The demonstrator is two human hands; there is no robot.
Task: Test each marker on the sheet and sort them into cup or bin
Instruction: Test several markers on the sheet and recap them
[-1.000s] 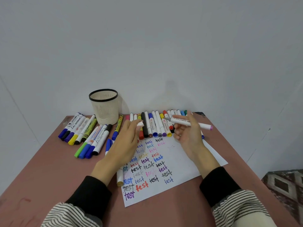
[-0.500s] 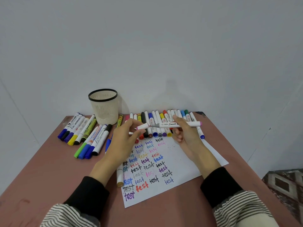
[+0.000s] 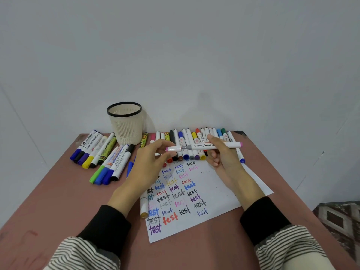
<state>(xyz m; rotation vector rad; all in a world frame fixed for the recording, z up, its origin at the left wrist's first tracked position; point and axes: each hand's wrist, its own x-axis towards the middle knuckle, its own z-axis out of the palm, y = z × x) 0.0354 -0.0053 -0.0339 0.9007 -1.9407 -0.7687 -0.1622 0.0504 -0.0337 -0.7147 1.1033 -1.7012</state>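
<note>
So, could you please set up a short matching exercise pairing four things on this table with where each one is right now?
Things:
1. pink marker
2. mesh cup
3. pink cap
4. brown-capped marker

Places:
A. pinched in the left hand
B. lying at the left edge of the test sheet
C. held level in the right hand
D. standing at the back of the table, left of the long marker row

Pairs: 1-C, 2-D, 3-A, 4-B
</note>
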